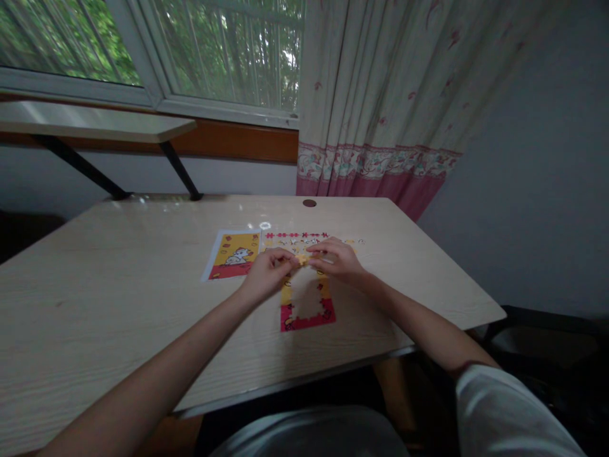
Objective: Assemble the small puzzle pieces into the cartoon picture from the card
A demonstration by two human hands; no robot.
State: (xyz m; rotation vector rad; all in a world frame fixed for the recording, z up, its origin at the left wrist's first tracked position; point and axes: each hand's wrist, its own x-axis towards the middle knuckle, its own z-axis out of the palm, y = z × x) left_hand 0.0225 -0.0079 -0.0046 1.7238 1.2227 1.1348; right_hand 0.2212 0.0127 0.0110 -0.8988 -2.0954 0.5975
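Observation:
Above the puzzle, my left hand (270,273) pinches a small yellow puzzle piece (302,259) between thumb and fingers. My right hand (341,260) meets it from the other side, its thumb and fingers closed on the yellow bit; whether this is one piece or two joined pieces I cannot tell. Below them lies a partly joined jigsaw puzzle (310,322), a border with red along the bottom, yellow up the sides and bare table inside. Its upper part is hidden by my hands. Rows of loose puzzle pieces (295,235), red at the back, lie behind my hands.
Left of the puzzle lies a printed picture (233,257) of a white cartoon animal on yellow and red. The wooden table (143,304) has a round dark hole cover (309,203) near its back edge. A raised shelf (95,124) stands at back left, beside a curtain (371,127) and window.

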